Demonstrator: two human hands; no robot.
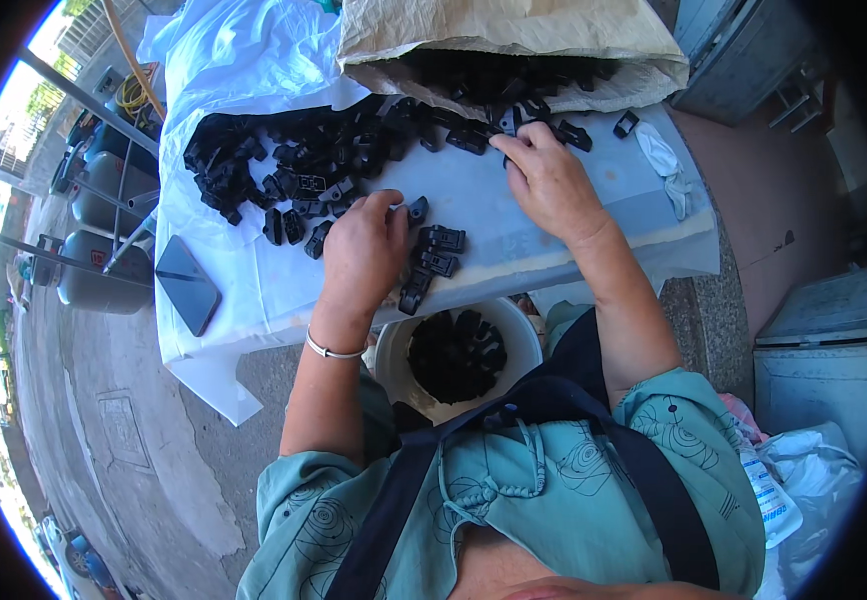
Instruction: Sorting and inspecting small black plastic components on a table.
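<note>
My left hand (362, 245), with a band at its wrist, is over the near edge of the heap of black plastic parts (299, 150). Its fingers are curled, and what they hold, if anything, is hidden. Just right of its fingertips lies a single black part (418, 209). Several black parts (439, 250) lie in a short row near the table's front edge. Farther right, my right hand (552, 185) reaches toward the mouth of the brown paper sack (514, 30). Its thumb and index finger close on a small black plastic part, partly covered by the fingers.
A white plastic sheet (514, 240) covers the table. On it lie a dark phone-like slab (188, 285) and a crumpled white cloth or glove (662, 160). Below the front edge stands a white bucket (527, 350) with black parts inside. Grey tanks (104, 270) stand left, a metal cabinet (816, 350) right.
</note>
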